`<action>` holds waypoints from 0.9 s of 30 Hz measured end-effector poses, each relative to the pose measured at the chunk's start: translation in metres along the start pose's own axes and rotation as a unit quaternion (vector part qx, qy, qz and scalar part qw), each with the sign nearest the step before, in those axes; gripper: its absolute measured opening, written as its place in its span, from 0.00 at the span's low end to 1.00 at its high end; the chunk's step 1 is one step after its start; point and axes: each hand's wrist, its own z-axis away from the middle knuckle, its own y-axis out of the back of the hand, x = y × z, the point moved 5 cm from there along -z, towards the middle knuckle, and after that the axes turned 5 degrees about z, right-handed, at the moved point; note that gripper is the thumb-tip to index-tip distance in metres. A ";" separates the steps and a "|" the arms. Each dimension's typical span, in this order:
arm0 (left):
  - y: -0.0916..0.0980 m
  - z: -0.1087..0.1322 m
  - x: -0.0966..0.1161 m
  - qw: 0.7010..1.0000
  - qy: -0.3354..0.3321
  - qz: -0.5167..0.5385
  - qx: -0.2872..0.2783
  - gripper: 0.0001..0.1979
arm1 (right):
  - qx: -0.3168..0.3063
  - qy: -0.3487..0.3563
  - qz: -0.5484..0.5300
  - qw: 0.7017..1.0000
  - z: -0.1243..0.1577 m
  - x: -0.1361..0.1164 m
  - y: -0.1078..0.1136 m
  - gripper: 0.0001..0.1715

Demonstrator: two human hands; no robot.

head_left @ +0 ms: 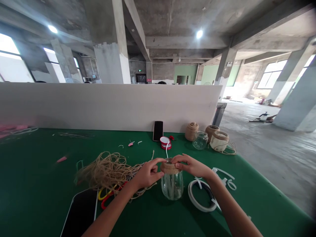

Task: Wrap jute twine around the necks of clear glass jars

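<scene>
Standing upright on the green tabletop [37, 171], near the middle of the scene, a clear glass jar [172, 186] has jute twine wound in a band [169, 168] around its neck. The left hand [147, 173] meets it from the left, thumb and forefinger pinched together on the twine band at the rim. The right hand [192, 165] comes from the right, its fingers curled and pressed against the same band, so both hands touch the jar's neck and almost meet above its mouth. A thin white strip [167, 147] rises from the jar's mouth toward the far side. Just left of the jar lies a loose tangle of jute twine [108, 171], with yellow and red scissor handles [105, 196] partly under its near edge. A dark phone [81, 212] lies at the near left, beside the left forearm. Just right of the jar lies a white tape ring [197, 197], with curled white backing strips [225, 177] beyond it. Farther off, a second phone [158, 130] leans against the white partition [106, 105], and a red and white tape roll [165, 142] sits near it. At the far right stand a fully twine-wrapped jar [192, 131], a bare glass jar [200, 140] and two jars with twine around their necks [219, 141].
</scene>
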 end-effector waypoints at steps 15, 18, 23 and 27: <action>-0.013 0.002 0.004 1.000 -0.003 -0.021 0.022 0.18 | 0.020 -0.049 0.116 0.992 -0.005 -0.030 -0.013 0.17; -0.012 0.001 0.003 1.000 0.008 -0.021 0.015 0.21 | 0.010 -0.049 0.105 0.993 -0.003 -0.027 -0.012 0.17; -0.005 0.001 0.003 1.000 0.003 -0.015 0.004 0.23 | 0.005 -0.051 0.086 0.995 0.001 -0.018 -0.009 0.17; -0.003 -0.001 -0.002 1.000 0.016 -0.016 -0.011 0.23 | 0.008 -0.030 0.062 0.998 0.004 -0.011 -0.007 0.19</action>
